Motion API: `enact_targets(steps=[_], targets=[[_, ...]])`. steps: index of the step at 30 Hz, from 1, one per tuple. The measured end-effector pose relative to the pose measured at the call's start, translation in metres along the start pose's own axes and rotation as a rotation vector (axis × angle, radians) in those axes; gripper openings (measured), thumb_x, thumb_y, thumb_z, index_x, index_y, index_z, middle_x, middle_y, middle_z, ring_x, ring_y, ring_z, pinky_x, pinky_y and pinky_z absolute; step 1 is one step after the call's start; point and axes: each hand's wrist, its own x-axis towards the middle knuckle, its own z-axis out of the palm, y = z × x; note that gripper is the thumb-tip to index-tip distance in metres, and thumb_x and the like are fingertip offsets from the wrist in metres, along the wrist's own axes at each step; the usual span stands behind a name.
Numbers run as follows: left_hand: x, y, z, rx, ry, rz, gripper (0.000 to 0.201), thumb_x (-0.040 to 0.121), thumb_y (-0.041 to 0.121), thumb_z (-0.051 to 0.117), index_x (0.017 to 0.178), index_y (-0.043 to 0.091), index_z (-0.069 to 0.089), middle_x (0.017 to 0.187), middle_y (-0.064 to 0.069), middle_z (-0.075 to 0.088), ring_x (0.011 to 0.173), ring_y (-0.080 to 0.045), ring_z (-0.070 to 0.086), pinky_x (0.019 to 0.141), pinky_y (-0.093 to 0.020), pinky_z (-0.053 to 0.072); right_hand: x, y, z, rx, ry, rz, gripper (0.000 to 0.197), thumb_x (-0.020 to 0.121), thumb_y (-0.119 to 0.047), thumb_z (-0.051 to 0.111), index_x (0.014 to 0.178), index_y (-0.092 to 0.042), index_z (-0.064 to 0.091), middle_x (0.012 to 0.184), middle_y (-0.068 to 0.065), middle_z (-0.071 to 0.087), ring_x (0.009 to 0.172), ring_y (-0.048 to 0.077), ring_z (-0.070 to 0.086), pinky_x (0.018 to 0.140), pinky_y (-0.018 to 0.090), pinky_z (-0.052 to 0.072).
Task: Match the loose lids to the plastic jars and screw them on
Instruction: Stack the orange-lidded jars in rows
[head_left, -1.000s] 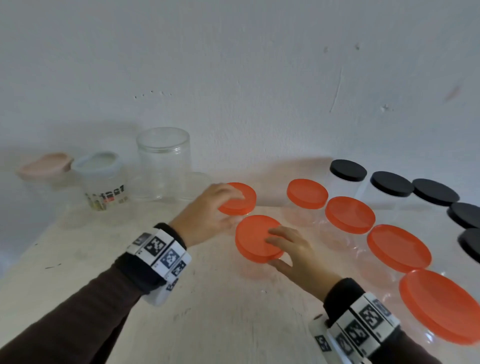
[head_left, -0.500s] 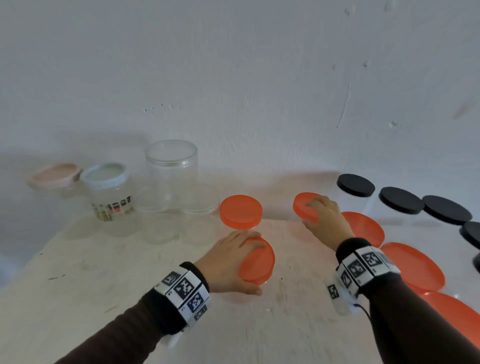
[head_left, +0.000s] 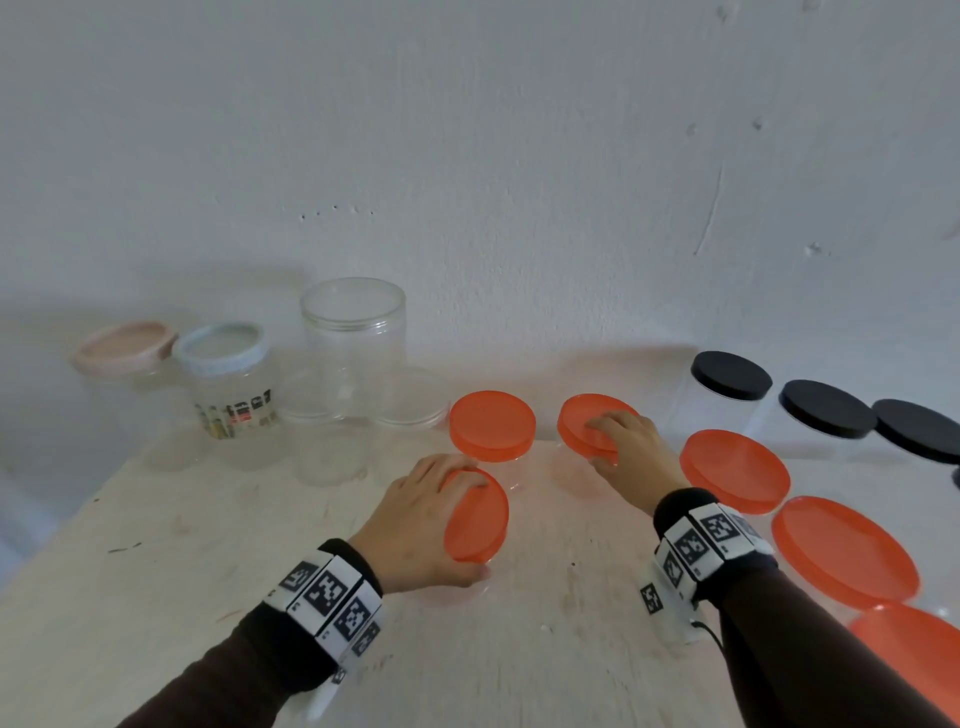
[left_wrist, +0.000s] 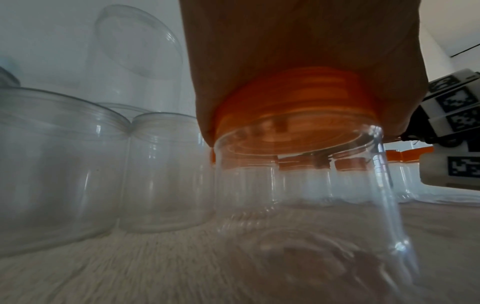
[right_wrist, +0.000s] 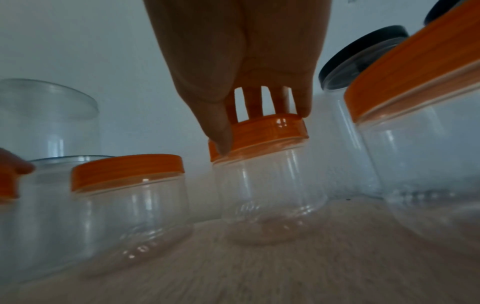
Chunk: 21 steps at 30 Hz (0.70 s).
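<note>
My left hand (head_left: 431, 519) grips the orange lid (head_left: 480, 517) of a small clear jar (left_wrist: 298, 195) near the middle of the table; the lid and jar lean to the left. My right hand (head_left: 631, 457) grips the orange lid (head_left: 584, 426) of another small clear jar (right_wrist: 270, 191) further back, thumb and fingers round its rim (right_wrist: 259, 133). A third small orange-lidded jar (head_left: 492, 426) stands untouched between the two hands.
Several lidless clear jars (head_left: 353, 343) stand at the back left beside a blue-lidded jar (head_left: 223, 374) and a pink-lidded one (head_left: 122, 345). Larger orange-lidded jars (head_left: 735, 470) and black-lidded jars (head_left: 730, 375) line the right side. The table's bare wood (head_left: 182, 571) lies in front.
My left hand left the back orange lid and took the near one. My right hand left that near lid and moved back right onto another orange-lidded jar.
</note>
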Motion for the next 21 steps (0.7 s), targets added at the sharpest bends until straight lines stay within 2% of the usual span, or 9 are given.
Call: enact_targets(steps=[5, 15, 18, 21], targets=[[-0.002, 0.003, -0.001, 0.008, -0.017, -0.023, 0.093, 0.052, 0.072, 0.045, 0.134, 0.031, 0.031, 0.147, 0.011, 0.016, 0.136, -0.009, 0.01, 0.108, -0.035, 0.024, -0.004, -0.012, 0.006, 0.035, 0.003, -0.041, 0.045, 0.091, -0.021, 0.054, 0.135, -0.019, 0.045, 0.143, 0.0, 0.038, 0.134, 0.02, 0.026, 0.106, 0.033, 0.03], [-0.004, 0.005, -0.003, -0.017, -0.031, -0.043, 0.094, 0.051, 0.073, 0.044, 0.134, 0.031, 0.03, 0.149, 0.011, 0.014, 0.137, -0.009, 0.009, 0.11, -0.037, 0.022, -0.004, -0.02, 0.004, 0.049, -0.03, -0.047, 0.046, 0.092, -0.021, 0.054, 0.136, -0.019, 0.043, 0.146, 0.0, 0.034, 0.136, 0.02, 0.024, 0.108, 0.033, 0.027], [-0.003, 0.005, -0.007, -0.023, -0.076, -0.043, 0.095, 0.056, 0.071, 0.057, 0.137, 0.03, 0.029, 0.151, 0.01, 0.01, 0.138, -0.009, 0.006, 0.111, -0.04, 0.022, -0.003, -0.022, 0.004, 0.044, -0.023, -0.046, 0.046, 0.092, -0.021, 0.053, 0.136, -0.019, 0.043, 0.146, 0.001, 0.034, 0.135, 0.02, 0.025, 0.108, 0.033, 0.028], [-0.003, 0.005, -0.013, 0.006, -0.14, -0.039, 0.093, 0.065, 0.054, 0.074, 0.139, 0.03, 0.024, 0.152, 0.012, 0.003, 0.138, -0.008, 0.001, 0.113, -0.038, 0.019, -0.003, -0.022, 0.004, 0.046, -0.036, -0.048, 0.047, 0.092, -0.022, 0.053, 0.137, -0.02, 0.041, 0.147, 0.001, 0.032, 0.136, 0.02, 0.025, 0.109, 0.034, 0.026]])
